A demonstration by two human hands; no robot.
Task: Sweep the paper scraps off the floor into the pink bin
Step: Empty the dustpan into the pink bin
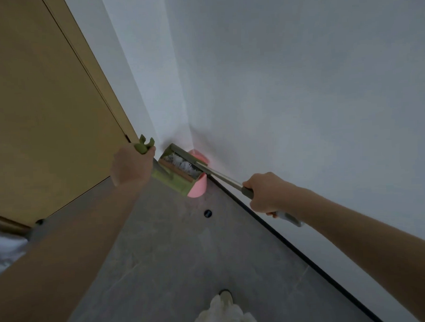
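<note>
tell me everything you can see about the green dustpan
The green dustpan looks like plastic, an open box with a brownish strip along its lip. It is tipped over the pink bin in the corner, white paper scraps inside. The left hand grips its upright handle; the broom, held by the right hand, reaches into it.

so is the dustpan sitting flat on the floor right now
No, the left hand holds the green dustpan tilted over the pink bin, paper scraps inside.

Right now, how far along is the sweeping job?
Scraps look gathered: white paper scraps sit in the green dustpan, and no scraps show on the floor. In hand: left hand holds the dustpan over the pink bin; right hand grips the broom handle. Left: tipping them in.
</note>
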